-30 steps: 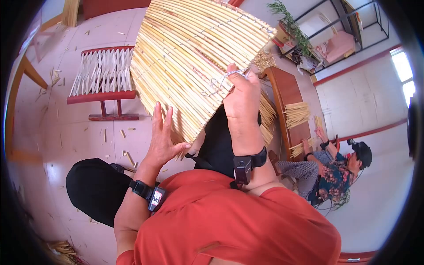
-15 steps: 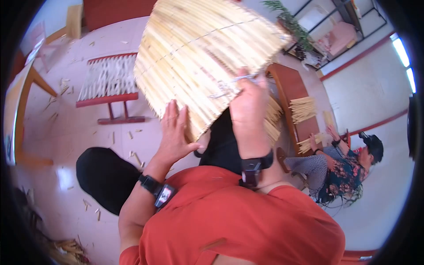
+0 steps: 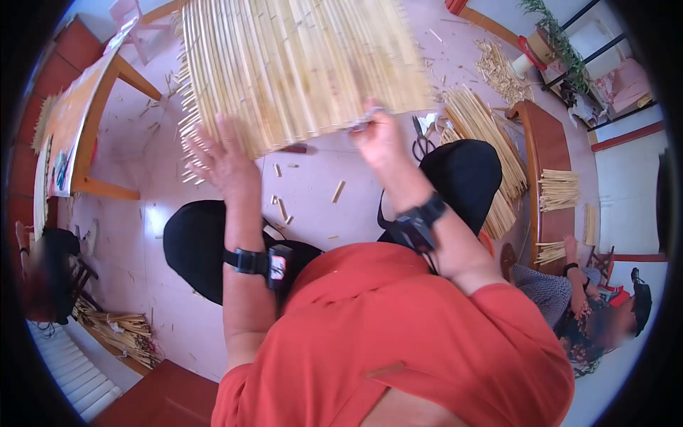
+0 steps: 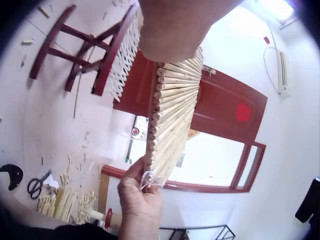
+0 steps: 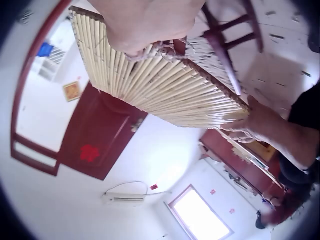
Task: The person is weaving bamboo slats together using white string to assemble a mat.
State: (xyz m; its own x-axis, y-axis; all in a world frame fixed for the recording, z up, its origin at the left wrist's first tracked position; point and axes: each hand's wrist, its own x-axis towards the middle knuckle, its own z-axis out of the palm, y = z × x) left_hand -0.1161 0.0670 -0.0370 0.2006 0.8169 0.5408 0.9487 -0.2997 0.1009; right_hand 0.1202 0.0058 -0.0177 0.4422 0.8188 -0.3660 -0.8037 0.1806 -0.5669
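A pale pink tiled floor (image 3: 163, 242) is spreading beneath the work, with short cut stalk pieces (image 3: 282, 208) lying at about 11 o'clock of the head view's centre. An orange-brown wooden table (image 3: 85, 128) is standing at 10 o'clock and a long reddish-brown wooden bench (image 3: 551, 149) at 2 to 3 o'clock. A heap of long yellow stalks (image 3: 491, 167) is lying alongside the bench, and a pair of black-handled scissors (image 3: 422, 146) is resting at 1 o'clock.

The pale yellow mat of stalks bound side by side (image 3: 292, 64) is being held up at 12 o'clock, its far edge running out of the head view. Only a narrow strip of floor is showing between its ragged 9 o'clock edge and the table leg; more floor is opening between its near edge and the two black-trousered knees (image 3: 466, 171).

The left hand (image 3: 226, 162) is resting on the mat's 7 o'clock corner, fingers spread wide and fairly straight against the stalks. The right hand (image 3: 380, 139) is pinching the near edge at the mat's 5 o'clock, thumb and fingers narrow, with a thin whitish cord (image 5: 165, 49) bunching at the fingertips.
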